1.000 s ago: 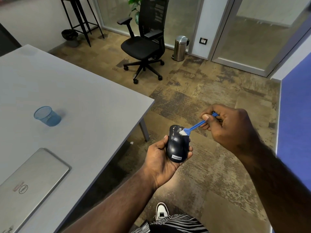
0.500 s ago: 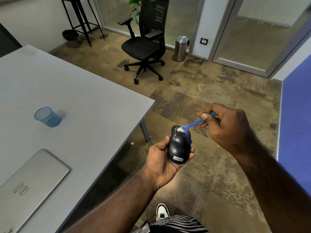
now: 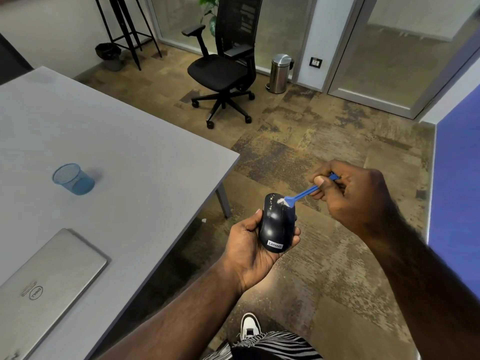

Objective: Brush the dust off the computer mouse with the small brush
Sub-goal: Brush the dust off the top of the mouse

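Observation:
A dark blue computer mouse (image 3: 277, 224) with a Lenovo label lies in the palm of my left hand (image 3: 249, 245), held in the air just off the table's corner. Pale dust specks show on its front end. My right hand (image 3: 355, 196) pinches a small blue brush (image 3: 302, 194) by its handle. The white bristles rest on the mouse's front right part, near the buttons.
A grey table (image 3: 124, 157) on the left carries a blue mesh cup (image 3: 74, 179) and a closed silver laptop (image 3: 49, 281). Across the carpeted floor stand a black office chair (image 3: 223, 68), a steel bin (image 3: 280, 74) and a stool. A blue panel (image 3: 457, 178) runs along the right.
The brush tip moved from the mouse's middle right up to its front edge, then back slightly to the right. My left hand keeps the mouse almost still.

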The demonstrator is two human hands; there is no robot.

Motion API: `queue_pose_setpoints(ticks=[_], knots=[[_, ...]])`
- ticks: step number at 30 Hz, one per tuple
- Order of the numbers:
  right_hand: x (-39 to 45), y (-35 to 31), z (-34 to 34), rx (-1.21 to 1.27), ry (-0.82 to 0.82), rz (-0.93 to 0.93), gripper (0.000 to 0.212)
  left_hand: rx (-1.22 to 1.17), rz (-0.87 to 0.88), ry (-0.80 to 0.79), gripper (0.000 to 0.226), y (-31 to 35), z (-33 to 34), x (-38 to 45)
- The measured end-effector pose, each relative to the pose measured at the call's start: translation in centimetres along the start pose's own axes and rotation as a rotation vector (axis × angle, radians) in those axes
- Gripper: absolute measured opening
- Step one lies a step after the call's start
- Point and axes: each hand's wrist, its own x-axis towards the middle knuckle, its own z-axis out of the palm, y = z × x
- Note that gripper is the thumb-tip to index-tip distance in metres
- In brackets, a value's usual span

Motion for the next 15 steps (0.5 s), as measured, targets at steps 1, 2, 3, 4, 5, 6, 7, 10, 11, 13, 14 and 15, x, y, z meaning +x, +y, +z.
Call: queue_pose_setpoints(ticks=[1, 2, 3, 4, 5, 6, 7, 10, 11, 13, 14, 15], knots=[[0.0, 0.0, 0.0, -0.008, 0.001, -0.004, 0.014, 0.001, 0.001, 0.005, 0.056, 0.0, 0.0, 0.0], [0.1, 0.0, -0.1, -0.019, 0.01, 0.0, 0.013, 0.001, 0.0, 0.007, 0.056, 0.0, 0.0, 0.0], [0.1, 0.0, -0.1, -0.03, 0.02, 0.011, 0.013, 0.001, -0.003, 0.009, 0.057, 0.0, 0.0, 0.0], [0.1, 0.0, -0.1, -0.034, 0.022, 0.02, 0.013, 0.0, -0.007, 0.012, 0.057, -0.1, 0.0, -0.1], [0.1, -0.1, 0.0, -0.024, 0.012, 0.024, 0.013, -0.001, -0.01, 0.015, 0.057, -0.1, 0.0, -0.1], [0.0, -0.2, -0.1, -0.004, -0.004, 0.022, 0.013, -0.001, -0.011, 0.019, 0.056, -0.1, 0.1, -0.1], [-0.1, -0.3, -0.1, 0.016, -0.015, 0.012, 0.013, 0.0, -0.008, 0.025, 0.056, -0.1, 0.1, -0.1], [-0.4, -0.8, -0.4, 0.079, 0.022, -0.046, 0.014, 0.002, 0.001, 0.049, 0.055, 0.0, 0.0, -0.1], [-0.5, -1.0, -0.4, 0.101, 0.021, -0.065, 0.013, 0.003, 0.002, 0.056, 0.055, 0.1, 0.1, -0.1], [-0.7, -1.5, -0.1, 0.117, -0.05, -0.088, 0.014, 0.015, 0.011, 0.066, 0.056, 0.1, 0.0, 0.0], [-0.8, -1.7, 0.2, 0.098, -0.093, -0.087, 0.015, 0.027, 0.013, 0.068, 0.057, 0.0, 0.0, 0.0], [-0.8, -1.8, 0.5, 0.063, -0.117, -0.08, 0.015, 0.034, 0.014, 0.068, 0.057, 0.0, 0.0, 0.1]])
